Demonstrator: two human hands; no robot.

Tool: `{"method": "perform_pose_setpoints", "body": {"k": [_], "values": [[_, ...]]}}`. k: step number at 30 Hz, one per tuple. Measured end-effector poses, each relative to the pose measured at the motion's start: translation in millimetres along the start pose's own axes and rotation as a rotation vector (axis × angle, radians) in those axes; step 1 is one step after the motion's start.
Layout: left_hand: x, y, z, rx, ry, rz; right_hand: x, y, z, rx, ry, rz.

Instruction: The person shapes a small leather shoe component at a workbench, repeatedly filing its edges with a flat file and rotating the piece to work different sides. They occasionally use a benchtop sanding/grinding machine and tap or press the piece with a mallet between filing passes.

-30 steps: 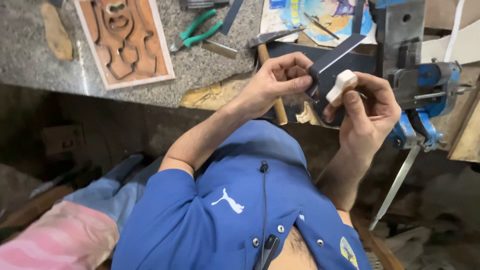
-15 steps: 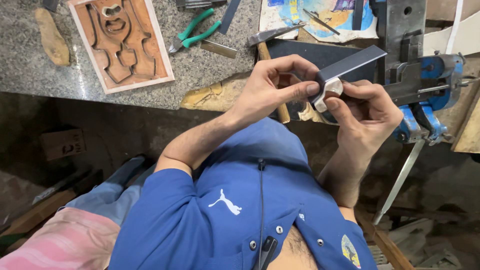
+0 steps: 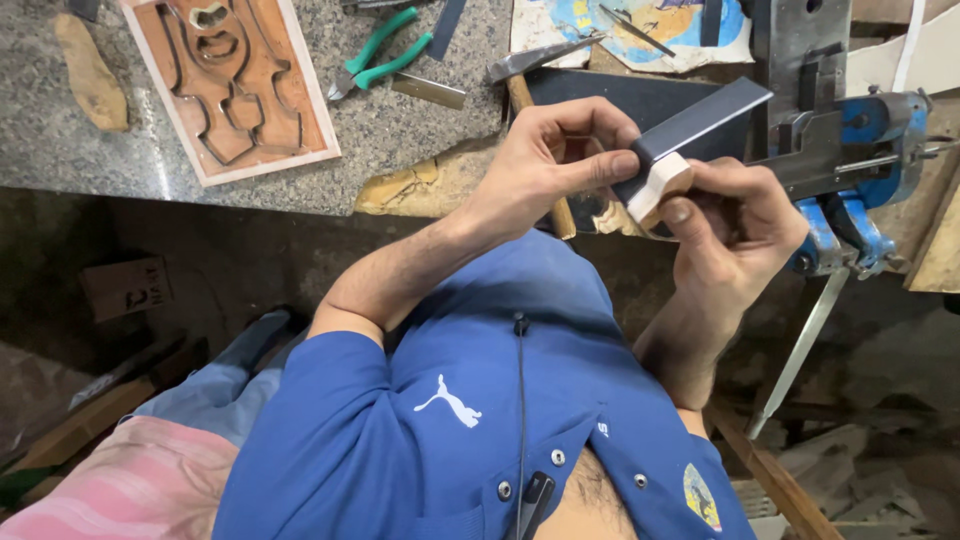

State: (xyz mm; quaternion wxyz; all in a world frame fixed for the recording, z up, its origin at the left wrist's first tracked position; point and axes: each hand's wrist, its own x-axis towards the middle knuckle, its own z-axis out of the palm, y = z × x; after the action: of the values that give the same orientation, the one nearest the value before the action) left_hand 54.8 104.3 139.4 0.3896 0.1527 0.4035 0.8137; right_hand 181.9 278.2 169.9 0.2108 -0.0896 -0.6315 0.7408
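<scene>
Pinching a small pale wooden piece [image 3: 660, 186] in our right hand [image 3: 730, 235], we close our left hand [image 3: 550, 165] on a flat dark file [image 3: 695, 125]. Its long axis slants up-right toward the blue vise [image 3: 860, 150], the wood touching its lower end, off the counter [image 3: 120, 150] edge.

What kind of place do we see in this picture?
Probably a small woodworking or craft workshop. A blue bench vise is fixed at the stone worktop, green-handled pliers and a carved wooden panel lie on it, and wood scraps cover the floor.
</scene>
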Motion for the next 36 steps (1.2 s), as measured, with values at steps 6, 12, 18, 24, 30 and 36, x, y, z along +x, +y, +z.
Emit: {"method": "perform_pose_setpoints", "body": {"k": [6,12,18,24,30,36], "values": [[0.0,-2.4,1.8,-0.042,-0.029,-0.017,-1.5,4.6,-1.2,0.078,0.003,-0.027],[-1.2,1.3,6.3,0.017,-0.024,0.022,-6.6,3.6,2.6,-0.007,0.009,-0.092],[-10.6,11.2,15.9,0.150,-0.030,0.048,-9.2,-12.9,8.3,-0.167,0.013,-0.027],[-13.9,14.8,25.8,0.182,0.074,0.136,-8.2,-7.2,17.5,-0.139,0.076,-0.033],[-23.1,15.0,31.6,0.316,0.106,0.113,-4.2,3.3,10.3,-0.187,0.072,-0.046],[-22.9,11.5,32.0,0.263,0.097,0.067,-12.2,9.1,11.0,-0.151,0.094,-0.021]]}}
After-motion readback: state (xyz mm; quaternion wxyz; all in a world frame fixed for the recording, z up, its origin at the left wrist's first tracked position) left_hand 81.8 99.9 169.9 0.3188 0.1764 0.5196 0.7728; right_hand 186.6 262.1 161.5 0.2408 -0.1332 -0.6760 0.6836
